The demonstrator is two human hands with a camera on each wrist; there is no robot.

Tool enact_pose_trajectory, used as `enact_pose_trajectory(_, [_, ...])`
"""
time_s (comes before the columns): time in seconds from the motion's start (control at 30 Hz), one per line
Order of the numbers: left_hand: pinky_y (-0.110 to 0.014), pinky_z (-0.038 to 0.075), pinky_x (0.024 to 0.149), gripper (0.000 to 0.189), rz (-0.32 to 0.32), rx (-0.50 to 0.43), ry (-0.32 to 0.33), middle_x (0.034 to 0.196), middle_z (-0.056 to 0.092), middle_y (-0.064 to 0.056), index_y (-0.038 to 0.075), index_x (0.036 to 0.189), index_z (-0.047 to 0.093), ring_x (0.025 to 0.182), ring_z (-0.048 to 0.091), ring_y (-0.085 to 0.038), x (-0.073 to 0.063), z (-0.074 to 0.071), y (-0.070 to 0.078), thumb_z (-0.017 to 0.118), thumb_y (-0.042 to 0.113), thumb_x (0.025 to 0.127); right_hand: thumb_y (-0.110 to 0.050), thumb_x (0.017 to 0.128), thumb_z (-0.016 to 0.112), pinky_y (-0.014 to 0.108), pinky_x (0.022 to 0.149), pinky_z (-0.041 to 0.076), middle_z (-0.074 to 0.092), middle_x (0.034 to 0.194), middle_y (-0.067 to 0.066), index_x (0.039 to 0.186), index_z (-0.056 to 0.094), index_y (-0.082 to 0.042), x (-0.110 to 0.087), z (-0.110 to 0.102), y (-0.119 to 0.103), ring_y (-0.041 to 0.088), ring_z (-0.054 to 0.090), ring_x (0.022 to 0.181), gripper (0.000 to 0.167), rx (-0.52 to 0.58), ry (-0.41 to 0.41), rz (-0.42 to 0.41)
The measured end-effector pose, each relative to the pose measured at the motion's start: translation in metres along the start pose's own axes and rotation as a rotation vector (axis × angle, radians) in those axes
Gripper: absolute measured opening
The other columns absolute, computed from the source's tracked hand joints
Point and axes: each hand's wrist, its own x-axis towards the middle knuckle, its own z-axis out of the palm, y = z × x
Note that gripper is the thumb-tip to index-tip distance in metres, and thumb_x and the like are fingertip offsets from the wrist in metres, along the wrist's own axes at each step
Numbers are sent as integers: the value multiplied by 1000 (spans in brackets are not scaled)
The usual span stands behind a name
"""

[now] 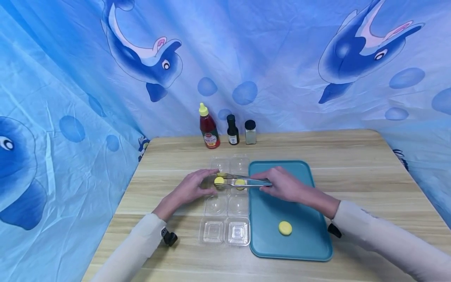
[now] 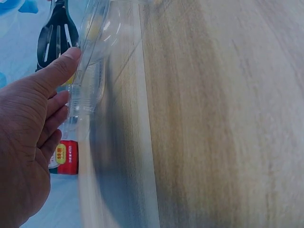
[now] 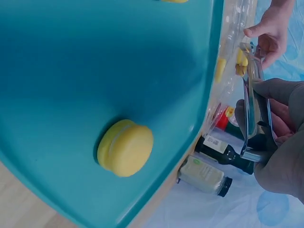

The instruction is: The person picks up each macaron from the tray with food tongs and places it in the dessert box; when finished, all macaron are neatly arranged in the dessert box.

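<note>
My right hand point(image 1: 282, 184) grips metal tongs point(image 1: 251, 181), whose prongs reach left over a clear plastic container point(image 1: 237, 231) with several compartments. Between the slotted tips sits a yellow macaron point(image 1: 219, 181); a second yellow macaron point(image 1: 240, 184) lies in the compartment to its right, under the tongs. At the container's left side is my left hand point(image 1: 193, 184), fingers and thumb spread apart around that edge. In the left wrist view its thumb point(image 2: 64, 66) lies right at the clear wall. Another macaron point(image 1: 285, 228) rests on the teal tray point(image 1: 271, 243).
One more macaron point(image 3: 126, 147) shows on the tray in the right wrist view, hidden under my forearm from the head. Along the table's back stand a red sauce bottle point(image 1: 209, 131), a small dark bottle point(image 1: 232, 131) and a black-capped jar point(image 1: 250, 133). A blue dolphin-print curtain point(image 1: 282, 58) hangs behind.
</note>
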Motion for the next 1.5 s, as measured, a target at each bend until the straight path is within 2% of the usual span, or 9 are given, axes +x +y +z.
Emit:
enact_pose_trajectory(0.13, [-55,42,120,84,-2,4,3,152,60,-10,12,154,55,141,55,-33,0,0,1,92,36,83,-1,96,77,21,40,39,74,84,5,139,72,-10,4,2,-2,8,49,43,44,-4,4,2])
enact_pose_trajectory(0.37, [-54,42,120,83,-1,6,1,150,61,-10,11,154,55,140,56,-33,0,-1,1,92,35,83,0,95,77,21,42,42,79,109,11,139,71,-9,7,2,-6,7,52,46,45,-16,-2,9])
enact_pose_trajectory(0.5, [-53,42,120,83,-1,7,0,149,63,-10,11,154,56,139,56,-32,0,-1,1,92,35,83,0,95,77,21,41,41,76,92,6,140,71,-9,8,2,-6,7,51,45,46,-25,-5,12])
enact_pose_trajectory(0.87, [-54,42,119,82,13,24,4,150,61,-10,11,153,56,140,56,-33,0,-1,2,92,35,83,0,95,77,20,41,40,70,78,0,142,69,-9,2,-3,-10,8,49,43,48,-2,-2,12])
enact_pose_trajectory(1.07, [-52,41,121,79,2,23,-6,152,60,-7,15,152,57,142,54,-30,0,-1,3,91,35,84,-1,95,78,23,43,42,76,94,4,144,67,-8,-15,-15,-11,7,46,44,51,-3,29,-6])
enact_pose_trajectory(1.23, [-53,40,122,80,-7,27,-20,153,59,-5,16,153,57,143,53,-29,1,-1,4,91,38,84,-3,94,80,23,43,43,61,74,-8,147,64,-9,-37,-26,-3,5,45,44,55,-15,34,-4])
enact_pose_trajectory(1.37, [-53,39,122,81,-9,29,-25,154,58,-5,15,154,55,144,52,-29,1,-1,4,90,39,85,-3,93,82,22,43,42,78,114,6,147,64,-8,-59,-34,5,4,44,46,57,-13,41,2])
enact_pose_trajectory(1.43, [-53,38,123,81,-6,34,-25,155,58,-6,15,154,55,145,51,-29,1,-2,4,89,39,86,-3,92,83,22,43,40,71,136,14,146,65,-7,-71,-37,8,4,43,50,57,-17,45,19])
enact_pose_trajectory(1.5, [-54,38,123,81,1,41,-22,156,57,-6,15,155,54,145,50,-30,0,-2,4,89,40,86,-4,92,83,21,46,42,66,144,14,146,65,-7,-83,-39,11,4,49,56,58,-23,46,49])
